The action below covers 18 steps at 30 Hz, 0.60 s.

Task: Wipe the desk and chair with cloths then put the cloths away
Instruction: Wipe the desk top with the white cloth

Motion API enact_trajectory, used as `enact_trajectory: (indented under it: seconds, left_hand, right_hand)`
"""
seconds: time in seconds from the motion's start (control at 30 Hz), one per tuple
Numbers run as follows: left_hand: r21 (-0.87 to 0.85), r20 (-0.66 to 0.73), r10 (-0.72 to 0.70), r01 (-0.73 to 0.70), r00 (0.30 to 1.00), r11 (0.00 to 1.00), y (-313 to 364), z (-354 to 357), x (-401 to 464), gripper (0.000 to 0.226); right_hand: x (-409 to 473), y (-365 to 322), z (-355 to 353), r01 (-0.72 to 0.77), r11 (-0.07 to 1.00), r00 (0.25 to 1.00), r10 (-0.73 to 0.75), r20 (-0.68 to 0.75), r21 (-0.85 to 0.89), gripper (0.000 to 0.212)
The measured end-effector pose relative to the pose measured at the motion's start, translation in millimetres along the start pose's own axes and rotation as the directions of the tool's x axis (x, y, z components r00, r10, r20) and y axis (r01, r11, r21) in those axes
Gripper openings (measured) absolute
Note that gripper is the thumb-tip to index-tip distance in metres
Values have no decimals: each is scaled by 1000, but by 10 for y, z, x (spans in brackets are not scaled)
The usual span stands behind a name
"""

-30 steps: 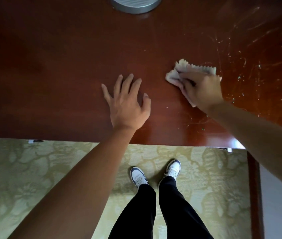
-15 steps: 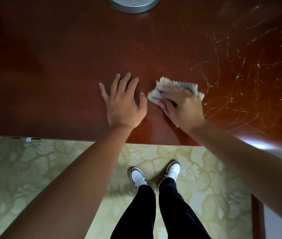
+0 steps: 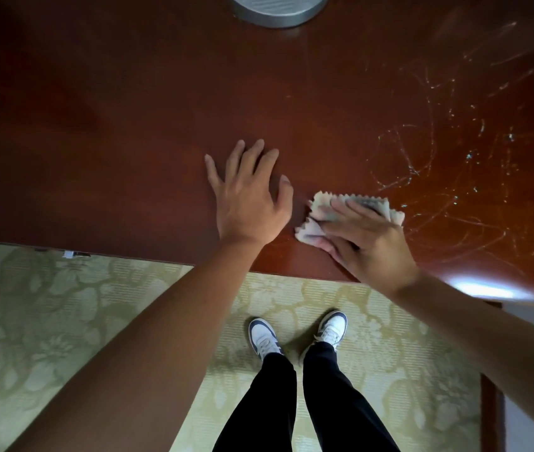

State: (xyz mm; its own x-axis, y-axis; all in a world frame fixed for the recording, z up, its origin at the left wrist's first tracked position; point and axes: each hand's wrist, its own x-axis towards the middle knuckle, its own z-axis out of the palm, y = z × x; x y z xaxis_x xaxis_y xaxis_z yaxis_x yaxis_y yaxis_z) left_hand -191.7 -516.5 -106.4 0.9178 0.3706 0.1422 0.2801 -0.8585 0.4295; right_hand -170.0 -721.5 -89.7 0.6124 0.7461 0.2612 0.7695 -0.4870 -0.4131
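Lying crosswise under R hand [image 3: 368, 243]: cloth [image 3: 316, 220]

Both hands flat, fingers extended: left [image 3: 248, 203], right [image 3: 370, 243].

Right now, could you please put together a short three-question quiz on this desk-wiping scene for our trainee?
1. True or false: the left hand holds the cloth.
2. Multiple choice: the streaks on the desk lie mostly (A) to the left of the left hand, (B) to the right of the cloth, (C) under the round grey base.
3. Fill in: the right hand presses the cloth near the desk's ____ edge.

Key: 1 false, it lies flat on the bare desk and the right hand is on the cloth; 2 B; 3 near (front).
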Motion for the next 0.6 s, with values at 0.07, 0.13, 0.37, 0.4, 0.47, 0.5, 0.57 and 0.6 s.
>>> enact_trajectory:
  seconds: [0.07, 0.13, 0.37, 0.4, 0.47, 0.5, 0.57, 0.6]
  left_hand:
    - [-1, 3, 6, -6, 1000, 1000, 11, -12, -5, 49]
    - [-3, 3, -3, 3, 1000, 1000, 17, -14, 4, 50]
    - [-2, 5, 4, -4, 1000, 1000, 13, 7, 10, 49]
    - [2, 7, 2, -2, 1000, 1000, 12, 3, 7, 48]
    - [8, 14, -3, 3, 1000, 1000, 13, -9, 8, 49]
    - [2, 18, -6, 6, 1000, 1000, 20, -12, 12, 49]
    - [-7, 17, -17, 17, 1000, 1000, 29, -15, 9, 49]
    - [-14, 10, -22, 22, 1000, 1000, 31, -18, 16, 49]
  right_hand:
    - [118, 144, -54, 42, 999, 999, -42, 17, 2, 23]
    - [449, 292, -87, -87, 996, 996, 86, -17, -35, 24]
    - [191, -17, 77, -56, 998, 997, 55, -50, -13, 16]
    - [142, -10, 54, -30, 999, 999, 29, -41, -16, 16]
    - [292, 126, -14, -35, 999, 999, 35, -21, -17, 20]
    - [444, 209, -38, -99, 995, 994, 98, -43, -27, 25]
    - [845, 402, -87, -267, 962, 959, 261, -114, -50, 31]
    - [1012, 460, -105, -316, 947, 943, 308, -122, -54, 32]
